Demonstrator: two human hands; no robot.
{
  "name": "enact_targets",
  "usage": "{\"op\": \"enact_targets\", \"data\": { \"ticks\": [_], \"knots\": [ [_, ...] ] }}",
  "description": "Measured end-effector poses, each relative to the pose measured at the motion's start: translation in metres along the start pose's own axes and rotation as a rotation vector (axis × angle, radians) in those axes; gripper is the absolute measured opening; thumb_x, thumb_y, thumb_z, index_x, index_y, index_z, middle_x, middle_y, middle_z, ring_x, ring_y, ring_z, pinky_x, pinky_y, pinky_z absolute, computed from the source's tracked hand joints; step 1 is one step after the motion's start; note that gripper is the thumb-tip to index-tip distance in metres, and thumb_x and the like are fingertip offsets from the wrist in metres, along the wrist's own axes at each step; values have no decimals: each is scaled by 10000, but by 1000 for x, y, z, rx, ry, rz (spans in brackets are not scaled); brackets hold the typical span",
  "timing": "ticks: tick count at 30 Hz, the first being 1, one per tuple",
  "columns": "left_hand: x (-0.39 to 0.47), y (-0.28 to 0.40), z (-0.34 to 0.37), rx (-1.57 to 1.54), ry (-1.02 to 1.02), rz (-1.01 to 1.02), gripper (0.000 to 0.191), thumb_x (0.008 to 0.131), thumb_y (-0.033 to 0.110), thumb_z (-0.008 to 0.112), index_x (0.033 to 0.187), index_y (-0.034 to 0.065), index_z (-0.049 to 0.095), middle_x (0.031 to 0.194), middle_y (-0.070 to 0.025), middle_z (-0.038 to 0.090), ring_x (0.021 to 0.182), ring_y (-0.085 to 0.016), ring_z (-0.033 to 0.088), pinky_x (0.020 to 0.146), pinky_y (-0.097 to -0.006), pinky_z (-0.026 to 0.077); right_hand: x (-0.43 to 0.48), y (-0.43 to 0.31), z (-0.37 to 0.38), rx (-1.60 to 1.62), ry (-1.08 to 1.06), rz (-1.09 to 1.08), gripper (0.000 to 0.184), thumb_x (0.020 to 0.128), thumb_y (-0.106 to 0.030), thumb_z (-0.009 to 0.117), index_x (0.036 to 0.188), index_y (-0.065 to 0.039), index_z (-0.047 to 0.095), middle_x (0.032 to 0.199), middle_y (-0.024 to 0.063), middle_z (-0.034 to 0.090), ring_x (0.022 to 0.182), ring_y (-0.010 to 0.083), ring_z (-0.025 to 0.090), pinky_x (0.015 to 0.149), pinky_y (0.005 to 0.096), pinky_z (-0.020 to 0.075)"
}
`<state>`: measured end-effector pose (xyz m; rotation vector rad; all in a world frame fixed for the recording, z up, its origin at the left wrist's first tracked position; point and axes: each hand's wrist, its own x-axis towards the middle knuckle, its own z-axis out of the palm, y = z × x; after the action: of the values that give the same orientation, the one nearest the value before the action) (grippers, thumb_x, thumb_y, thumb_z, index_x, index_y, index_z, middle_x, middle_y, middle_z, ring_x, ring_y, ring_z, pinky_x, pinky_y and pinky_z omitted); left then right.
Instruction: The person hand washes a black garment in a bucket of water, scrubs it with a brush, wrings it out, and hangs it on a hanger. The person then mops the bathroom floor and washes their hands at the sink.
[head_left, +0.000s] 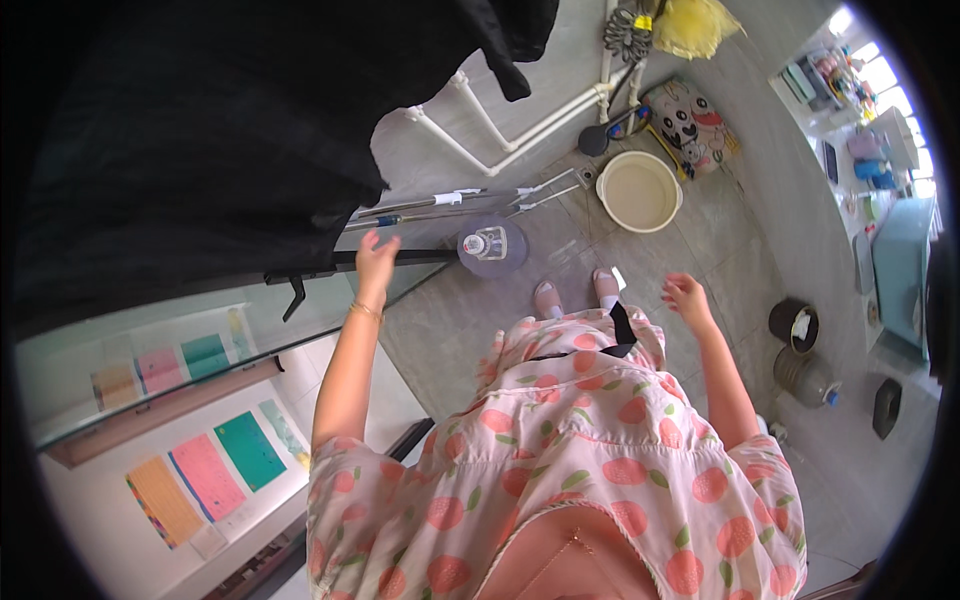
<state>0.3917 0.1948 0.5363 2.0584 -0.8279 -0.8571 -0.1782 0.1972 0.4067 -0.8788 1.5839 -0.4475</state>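
Note:
My left hand (376, 261) is raised, its fingers apart and nothing in them. It is nearest the lower edge of a large black cloth (247, 135), which hangs across the upper left. Close to that hand is the dark frame of a glass door (420, 256) with a black lever handle (296, 298). Over the tiled floor, my right hand (685, 298) hangs with loosely bent fingers and holds nothing. A large plastic water bottle with a handle (495, 249) stands on the floor beyond the left hand.
A cream basin (639, 192) rests on the floor ahead, near a cartoon-printed bag (690, 124). White pipes (540, 133) and metal poles (435, 201) run along the wall. At right are a dark bin (793, 325), a big jug (806, 377) and a cluttered counter (840, 161).

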Motion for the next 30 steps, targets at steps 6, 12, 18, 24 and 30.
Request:
{"op": "enact_targets", "data": {
  "ticks": [6, 12, 18, 24, 30],
  "knots": [
    [172, -132, -37, -883, 260, -596, 889, 792, 259, 736, 1470, 85, 189, 1521, -118, 186, 1304, -325, 390, 1027, -465, 399, -56, 76, -30, 100, 198, 266, 260, 951, -246, 562, 1177, -119, 587, 1009, 35, 672, 841, 155, 648, 700, 312, 524],
    [228, -163, -28, -916, 372, -703, 543, 878, 413, 584, 1278, 90, 411, 1301, -104, 464, 1254, -271, 423, 1012, -423, 358, -113, 106, -5, 205, 290, 299, 277, 943, -259, 581, 1162, -90, 595, 994, 65, 679, 791, 151, 651, 662, 301, 530],
    [128, -80, 26, -658, 359, -181, 296, 870, 281, 655, 1084, 101, 558, 1119, -36, 564, 1064, -192, 511, 984, -433, 366, -156, 132, 38, 331, 324, 425, 277, 945, -249, 575, 1175, -94, 587, 1000, 65, 674, 786, 135, 636, 669, 302, 531],
    [31, 4, 148, -436, -399, 415, 100, 924, 141, 628, 895, 54, 587, 954, -45, 637, 880, -98, 556, 792, -240, 432, -170, 122, 74, 390, 300, 423, 286, 947, -231, 567, 1167, -48, 577, 1006, 77, 668, 792, 134, 635, 674, 297, 535],
    [-9, 75, 248, -115, -888, 678, 333, 936, 182, 624, 700, 41, 437, 658, 17, 406, 638, -73, 355, 581, -258, 339, -167, 79, 80, 367, 312, 316, 276, 943, -190, 566, 1159, -19, 566, 1012, 102, 661, 832, 147, 649, 693, 282, 529]
  ]
}}
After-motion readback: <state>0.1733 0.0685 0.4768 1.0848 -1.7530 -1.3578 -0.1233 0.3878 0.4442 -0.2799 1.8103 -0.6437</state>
